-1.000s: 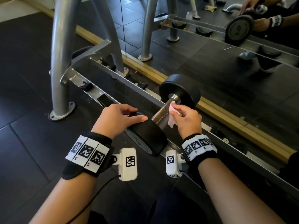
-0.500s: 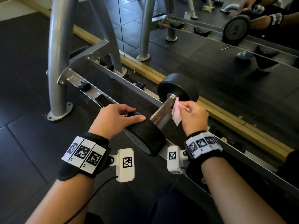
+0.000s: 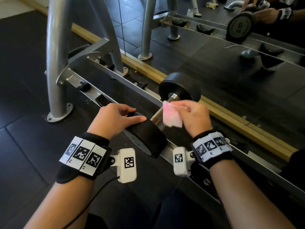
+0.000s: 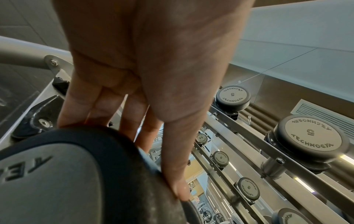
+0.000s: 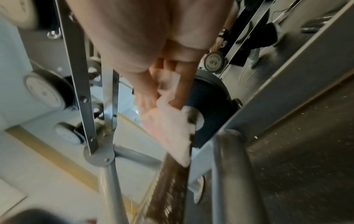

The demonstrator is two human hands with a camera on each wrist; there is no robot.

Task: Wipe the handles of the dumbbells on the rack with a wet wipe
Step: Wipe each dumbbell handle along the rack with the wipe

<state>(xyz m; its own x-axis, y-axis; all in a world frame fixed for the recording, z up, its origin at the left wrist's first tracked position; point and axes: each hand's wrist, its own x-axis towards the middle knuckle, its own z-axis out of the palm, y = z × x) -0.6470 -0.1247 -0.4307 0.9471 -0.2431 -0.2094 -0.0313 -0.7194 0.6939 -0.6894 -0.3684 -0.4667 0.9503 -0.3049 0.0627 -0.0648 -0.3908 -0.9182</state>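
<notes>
— Right hand (image 3: 196, 118) first: where do I have it?

— Pinching the wet wipe (image 3: 171, 117) between thumb and fingertips, so the wipe hangs down in front of the handle (image 3: 156, 115). From the head view I can't tell whether it touches the bar or hangs just off it; the right wrist view is blurred, but it shows the wipe lying over the far end of the bar, next to the collar.

— And the handle itself, which way does it run?

— Its long axis goes away from me and to the right, from the near weight head (image 3: 148, 139) up to the far weight head (image 3: 179, 87). The dumbbell lies across the rails of the rack (image 3: 99, 95), low, in front of the mirror (image 3: 214, 47).

— So which hand is better placed to wipe?

— I judge the right, since it sits just right of the bar and already holds the wipe. The stroke should follow that axis, from the far collar back toward me.

— Left hand (image 3: 113, 119)?

— Draped over the rim of the near head, fingers curved round its edge, thumb laid flat on top. It steadies the dumbbell against rolling.
</notes>
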